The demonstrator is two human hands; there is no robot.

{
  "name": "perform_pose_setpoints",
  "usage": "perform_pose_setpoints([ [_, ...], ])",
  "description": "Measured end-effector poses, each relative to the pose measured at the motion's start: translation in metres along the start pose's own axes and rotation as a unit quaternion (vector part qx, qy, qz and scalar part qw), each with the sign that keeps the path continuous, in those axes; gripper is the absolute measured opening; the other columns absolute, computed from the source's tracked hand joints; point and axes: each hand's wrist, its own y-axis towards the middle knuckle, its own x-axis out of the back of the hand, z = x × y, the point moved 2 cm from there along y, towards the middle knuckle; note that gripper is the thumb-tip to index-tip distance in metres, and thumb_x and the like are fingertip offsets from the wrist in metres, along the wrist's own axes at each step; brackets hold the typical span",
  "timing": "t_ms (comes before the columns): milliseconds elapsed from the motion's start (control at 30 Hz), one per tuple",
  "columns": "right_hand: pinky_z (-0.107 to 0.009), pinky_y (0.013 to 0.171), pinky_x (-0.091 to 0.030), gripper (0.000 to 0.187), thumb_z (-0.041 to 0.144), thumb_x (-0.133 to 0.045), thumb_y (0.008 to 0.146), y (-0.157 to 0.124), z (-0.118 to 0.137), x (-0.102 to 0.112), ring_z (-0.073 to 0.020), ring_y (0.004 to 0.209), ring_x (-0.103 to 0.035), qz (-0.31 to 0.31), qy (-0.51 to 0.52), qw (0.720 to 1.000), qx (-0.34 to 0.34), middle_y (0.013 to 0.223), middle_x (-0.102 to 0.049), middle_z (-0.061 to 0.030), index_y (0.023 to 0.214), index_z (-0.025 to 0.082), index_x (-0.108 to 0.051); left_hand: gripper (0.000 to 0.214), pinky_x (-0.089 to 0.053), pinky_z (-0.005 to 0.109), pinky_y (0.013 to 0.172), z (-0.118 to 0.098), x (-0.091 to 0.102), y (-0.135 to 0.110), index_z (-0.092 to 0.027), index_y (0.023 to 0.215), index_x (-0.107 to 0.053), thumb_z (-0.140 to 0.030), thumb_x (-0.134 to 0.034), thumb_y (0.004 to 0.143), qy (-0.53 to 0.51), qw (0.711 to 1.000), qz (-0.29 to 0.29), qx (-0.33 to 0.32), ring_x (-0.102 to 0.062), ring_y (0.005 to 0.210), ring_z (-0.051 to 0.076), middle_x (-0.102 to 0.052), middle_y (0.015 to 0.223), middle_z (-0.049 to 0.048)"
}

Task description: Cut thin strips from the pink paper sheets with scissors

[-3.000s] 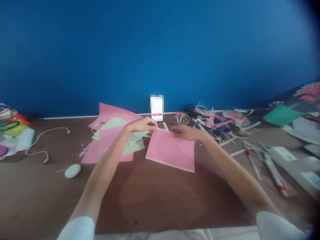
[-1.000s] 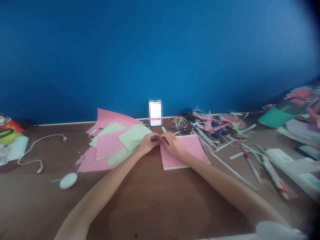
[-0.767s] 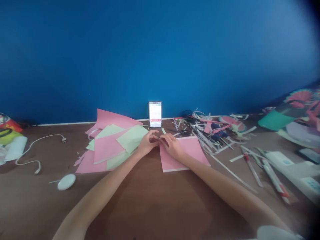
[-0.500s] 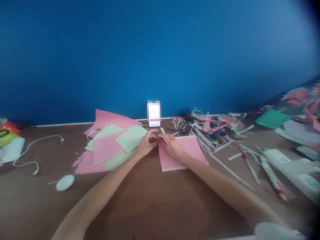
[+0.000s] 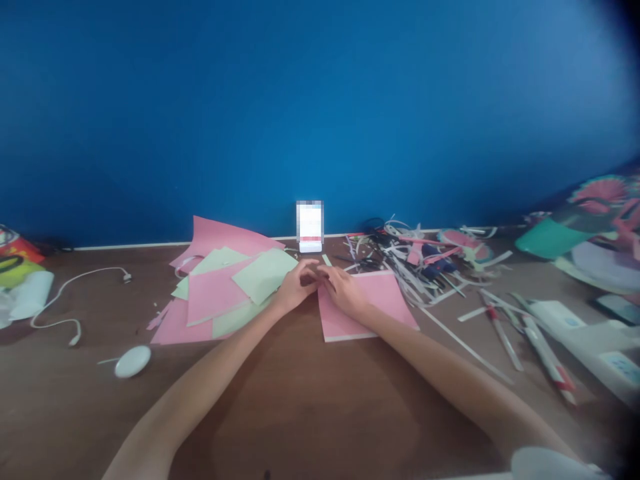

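Note:
My left hand (image 5: 299,281) and my right hand (image 5: 345,288) meet at the fingertips in the middle of the desk. The left fingers curl towards the thumb in a pinch. Over the far left corner of a pink paper sheet (image 5: 395,303) lies my right hand, its fingers bent and pressed together. Whatever sits between the fingertips, if anything, is hidden and blurred. Beside my left hand spreads a loose pile of pale green sheets (image 5: 265,273) and pink sheets (image 5: 215,293). Just beyond the fingertips a phone (image 5: 311,227) stands upright with its screen lit.
Tangled paper strips (image 5: 415,253) lie at the right, near a cutter (image 5: 550,360), a pen (image 5: 505,340) and a white power strip (image 5: 585,340). A white cable (image 5: 80,277) and a white round object (image 5: 133,361) are on the left. A blue wall (image 5: 320,120) rises behind.
The view has shifted slightly, so everything sits a few pixels further right. Both hands keep nearly the same pose, fingertips together by the pink sheet's corner.

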Motion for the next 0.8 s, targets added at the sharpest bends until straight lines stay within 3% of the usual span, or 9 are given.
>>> perform_pose_setpoints([
  [200, -0.036, 0.084, -0.047, 0.037, 0.014, -0.040, 0.090, 0.001, 0.005, 0.003, -0.0230, 0.101, -0.058, 0.005, 0.014, 1.000, 0.005, 0.110, -0.064, -0.0106, 0.125, 0.020, -0.048, 0.030, -0.048, 0.029, 0.079, -0.005, -0.001, 0.000, -0.021, 0.110, -0.056, -0.031, -0.062, 0.083, 0.013, 1.000, 0.012, -0.009, -0.063, 0.086, 0.016, -0.067, 0.096, 0.0042],
  [533, -0.032, 0.075, -0.046, 0.045, 0.010, -0.047, 0.079, 0.003, -0.003, 0.002, -0.0198, 0.082, -0.058, -0.042, 0.068, 0.996, -0.034, 0.088, -0.060, -0.0052, 0.122, 0.019, -0.044, 0.035, -0.047, 0.029, 0.077, 0.003, 0.000, 0.001, -0.020, 0.109, -0.056, -0.036, -0.065, 0.080, 0.002, 1.000, 0.008, 0.017, -0.062, 0.083, 0.016, -0.066, 0.092, 0.0046],
  [800, -0.026, 0.065, -0.043, 0.042, 0.013, -0.047, 0.074, 0.007, -0.006, 0.010, -0.0148, 0.067, -0.054, -0.060, 0.134, 0.982, -0.115, 0.077, -0.055, 0.0007, 0.116, 0.018, -0.044, 0.028, -0.048, 0.027, 0.074, 0.005, 0.001, 0.002, -0.018, 0.104, -0.059, -0.034, -0.063, 0.080, -0.007, 1.000, -0.003, 0.031, -0.060, 0.085, 0.016, -0.064, 0.094, 0.0058],
])
